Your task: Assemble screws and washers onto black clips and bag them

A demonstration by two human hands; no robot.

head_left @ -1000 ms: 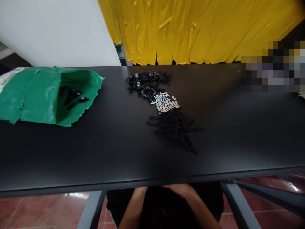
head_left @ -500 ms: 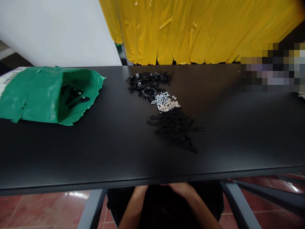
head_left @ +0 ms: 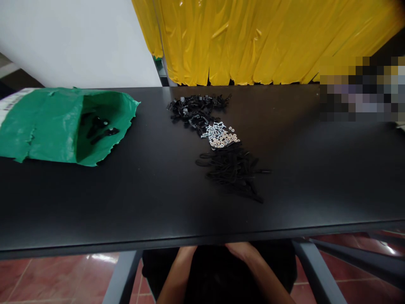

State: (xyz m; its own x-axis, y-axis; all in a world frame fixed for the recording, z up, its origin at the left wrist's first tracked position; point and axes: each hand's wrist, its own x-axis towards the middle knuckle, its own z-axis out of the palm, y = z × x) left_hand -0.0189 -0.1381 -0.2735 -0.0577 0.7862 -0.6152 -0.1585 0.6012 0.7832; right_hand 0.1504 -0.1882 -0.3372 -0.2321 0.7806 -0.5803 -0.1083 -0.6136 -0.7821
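My left hand [head_left: 189,251] and my right hand [head_left: 239,250] rest low in front of my body, under the near edge of the black table [head_left: 104,207]. The tabletop hides the fingers of both, so what they may hold does not show. Beyond them on the table lies a tangled pile of black cords [head_left: 232,169]. Touching its far side are silver screws [head_left: 216,130] and small pale washers [head_left: 225,140]. A heap of black plastic parts [head_left: 199,110], some with shiny metal pieces, sits farthest back.
At the left lies a torn green plastic bag [head_left: 50,126], its mouth facing right, with black parts [head_left: 103,128] inside. Yellow plastic strips [head_left: 221,42] hang behind the table beside a white panel [head_left: 85,42]. The far right is blurred by pixels. Grey table legs [head_left: 122,278] stand on red tiles.
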